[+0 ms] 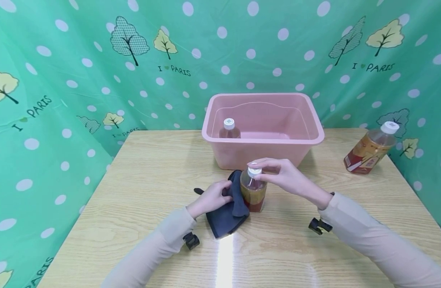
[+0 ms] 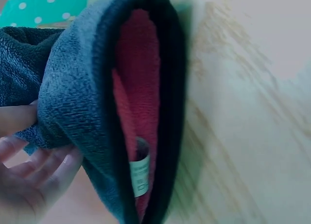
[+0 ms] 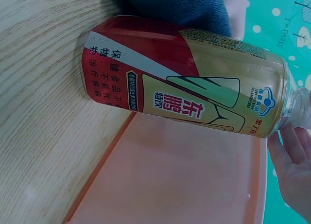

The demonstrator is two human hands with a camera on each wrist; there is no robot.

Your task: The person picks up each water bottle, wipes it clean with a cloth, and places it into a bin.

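2 hands [image 1: 214, 196] [image 1: 285, 175], 3 bottles [image 1: 253, 194] [image 1: 229, 133] [image 1: 369, 152], 1 cloth [image 1: 223, 219], 1 bin [image 1: 256, 154].

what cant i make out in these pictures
Head view: the lower part of the bottle in the bin, hidden by the front wall of the pink bin.
Head view: the fine print on the bottle at the far right, too small to read.
Left wrist view: the lettering on the white tag, too small and blurred.
Right wrist view: the top of the gripped bottle, cut off by the right edge.
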